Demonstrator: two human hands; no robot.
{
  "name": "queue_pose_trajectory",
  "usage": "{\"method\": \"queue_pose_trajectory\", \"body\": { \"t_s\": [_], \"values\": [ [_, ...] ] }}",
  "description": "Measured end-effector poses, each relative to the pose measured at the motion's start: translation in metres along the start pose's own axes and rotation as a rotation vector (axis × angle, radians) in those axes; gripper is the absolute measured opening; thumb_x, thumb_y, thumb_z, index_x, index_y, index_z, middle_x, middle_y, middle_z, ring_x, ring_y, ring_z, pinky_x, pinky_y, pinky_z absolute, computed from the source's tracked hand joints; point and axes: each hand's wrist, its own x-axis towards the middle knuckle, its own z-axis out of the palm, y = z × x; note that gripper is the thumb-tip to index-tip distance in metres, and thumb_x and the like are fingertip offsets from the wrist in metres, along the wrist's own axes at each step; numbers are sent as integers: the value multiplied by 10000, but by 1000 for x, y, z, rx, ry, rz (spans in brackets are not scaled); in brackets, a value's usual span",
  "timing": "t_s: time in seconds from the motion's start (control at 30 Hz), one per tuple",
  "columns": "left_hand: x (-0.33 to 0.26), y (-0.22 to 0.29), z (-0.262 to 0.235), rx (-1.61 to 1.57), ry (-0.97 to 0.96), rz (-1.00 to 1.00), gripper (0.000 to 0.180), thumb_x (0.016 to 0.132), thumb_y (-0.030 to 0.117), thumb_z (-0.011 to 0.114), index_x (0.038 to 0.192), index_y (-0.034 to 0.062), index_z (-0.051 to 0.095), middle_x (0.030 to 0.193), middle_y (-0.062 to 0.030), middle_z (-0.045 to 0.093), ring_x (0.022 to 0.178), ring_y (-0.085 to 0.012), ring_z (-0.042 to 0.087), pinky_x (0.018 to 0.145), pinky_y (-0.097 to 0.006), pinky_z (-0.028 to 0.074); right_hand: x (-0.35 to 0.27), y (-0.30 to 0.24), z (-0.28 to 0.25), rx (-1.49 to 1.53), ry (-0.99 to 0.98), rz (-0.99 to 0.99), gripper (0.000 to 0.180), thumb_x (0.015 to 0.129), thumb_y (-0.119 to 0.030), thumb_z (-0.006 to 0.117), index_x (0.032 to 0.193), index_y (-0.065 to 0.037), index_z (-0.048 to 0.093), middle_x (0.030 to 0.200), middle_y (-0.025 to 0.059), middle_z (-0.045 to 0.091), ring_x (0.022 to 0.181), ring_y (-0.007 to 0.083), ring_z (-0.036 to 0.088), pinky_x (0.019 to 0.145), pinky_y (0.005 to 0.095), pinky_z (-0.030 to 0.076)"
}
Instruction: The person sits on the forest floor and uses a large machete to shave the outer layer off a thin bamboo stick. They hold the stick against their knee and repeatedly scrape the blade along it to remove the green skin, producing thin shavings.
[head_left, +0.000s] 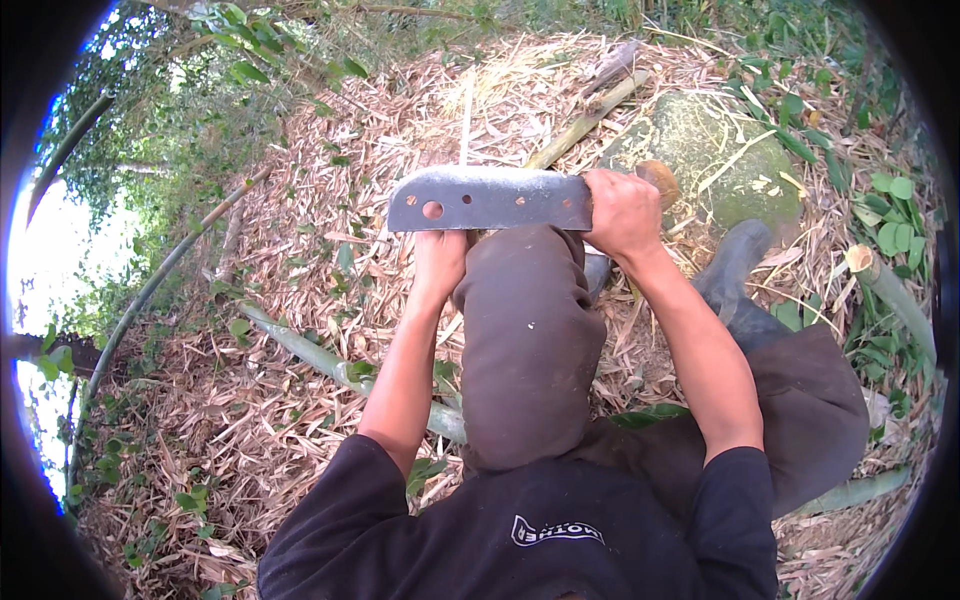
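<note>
My right hand (624, 212) is wrapped round the wooden handle (657, 182) of a broad cleaver (490, 203). Its dark blade, pierced by several holes and pale along the far edge, lies crosswise just beyond my raised knee (530, 340). Close by the knee, my left hand (440, 262) is closed, its fingers mostly hidden behind the blade. A thin pale bamboo strip (467, 118) rises from behind the blade, in line with that hand, which appears to grip it. Where the blade meets the strip is hidden.
A mossy boulder (720, 150) stands beyond my right boot (735, 270). Cut bamboo poles lie about: one pole (590, 120) beyond the blade, a green pole (310, 355) at left, a cut end (860, 260) at right. Dry leaf litter (250, 440) covers the ground.
</note>
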Motion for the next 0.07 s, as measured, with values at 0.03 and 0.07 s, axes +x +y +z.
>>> {"method": "queue_pose_trajectory", "body": {
  "t_s": [0.03,0.07],
  "values": [
    [10,14,1,-125,-66,-114,561,973,352,583,1471,141,433,1474,-150,364,1280,-329,466,1005,-381,435,-1,2,-2,-6,17,-11,268,804,-299,626,729,-44,588,692,124,644,664,313,668,615,411,522],
    [12,15,5,-129,-75,-108,561,973,352,583,1471,141,433,1474,-150,364,1280,-329,466,1005,-381,435,-2,5,-4,-16,19,-5,268,804,-299,626,729,-44,588,692,124,644,664,313,668,615,411,522]
  ]
}}
